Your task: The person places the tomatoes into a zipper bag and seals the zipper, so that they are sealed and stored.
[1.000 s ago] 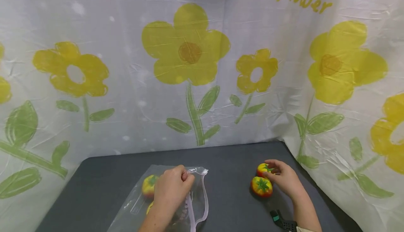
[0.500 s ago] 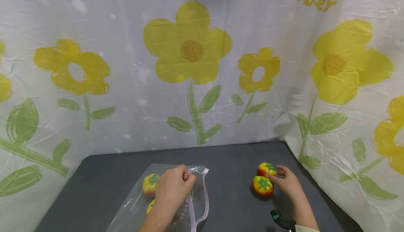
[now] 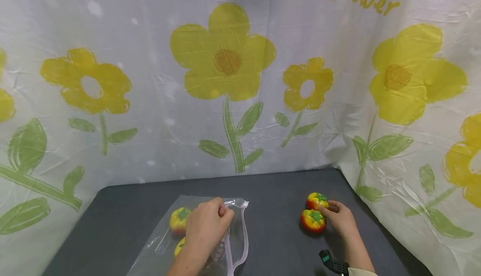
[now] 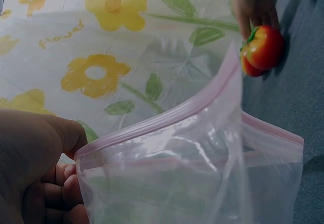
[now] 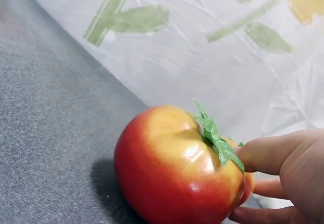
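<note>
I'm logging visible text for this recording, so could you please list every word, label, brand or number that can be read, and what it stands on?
"flower": curtain, upper right of the head view; the word also reads clearly in the left wrist view.
"ower": curtain, top left of the head view, partly cut off.
Bag: faint marks, too blurred to read.

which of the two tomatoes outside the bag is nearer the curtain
The rear tomato, the higher one in the head view and mostly hidden behind the front tomato in the right wrist view.
</note>
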A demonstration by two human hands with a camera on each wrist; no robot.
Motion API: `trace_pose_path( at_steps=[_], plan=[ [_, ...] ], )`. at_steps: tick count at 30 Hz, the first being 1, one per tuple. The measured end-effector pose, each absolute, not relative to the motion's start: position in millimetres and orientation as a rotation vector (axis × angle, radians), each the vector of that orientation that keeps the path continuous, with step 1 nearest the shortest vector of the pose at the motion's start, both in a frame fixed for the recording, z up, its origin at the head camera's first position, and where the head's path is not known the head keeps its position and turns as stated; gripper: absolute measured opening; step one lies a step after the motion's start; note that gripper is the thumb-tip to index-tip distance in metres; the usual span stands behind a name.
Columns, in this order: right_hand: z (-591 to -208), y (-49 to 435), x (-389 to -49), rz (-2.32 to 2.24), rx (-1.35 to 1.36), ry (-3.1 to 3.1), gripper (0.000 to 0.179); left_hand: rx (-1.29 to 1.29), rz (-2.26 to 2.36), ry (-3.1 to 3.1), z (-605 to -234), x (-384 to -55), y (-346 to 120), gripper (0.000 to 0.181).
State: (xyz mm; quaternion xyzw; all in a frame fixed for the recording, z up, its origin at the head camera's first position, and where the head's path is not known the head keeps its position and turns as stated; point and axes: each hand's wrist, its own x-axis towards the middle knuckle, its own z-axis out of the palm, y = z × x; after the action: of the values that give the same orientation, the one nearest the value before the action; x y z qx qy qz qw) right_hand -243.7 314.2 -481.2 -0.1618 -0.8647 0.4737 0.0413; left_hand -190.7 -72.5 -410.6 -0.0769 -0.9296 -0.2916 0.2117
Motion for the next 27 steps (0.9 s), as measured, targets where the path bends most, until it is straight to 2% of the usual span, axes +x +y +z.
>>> trace_pose_path(
  at_steps=[13,27],
  plan=[
    [-484.3,309.5,-243.1,1.428,-0.539,-2.550,0.070,-0.203,-0.782,-2.576,-409.8,-189.6,-72.1,0.023],
    [-456.7,305.6,-233.1,1.401,-0.501,-2.472,0.070,-0.202,-0.785,-2.575,-408.7,-188.3,-72.1,0.023]
  ],
)
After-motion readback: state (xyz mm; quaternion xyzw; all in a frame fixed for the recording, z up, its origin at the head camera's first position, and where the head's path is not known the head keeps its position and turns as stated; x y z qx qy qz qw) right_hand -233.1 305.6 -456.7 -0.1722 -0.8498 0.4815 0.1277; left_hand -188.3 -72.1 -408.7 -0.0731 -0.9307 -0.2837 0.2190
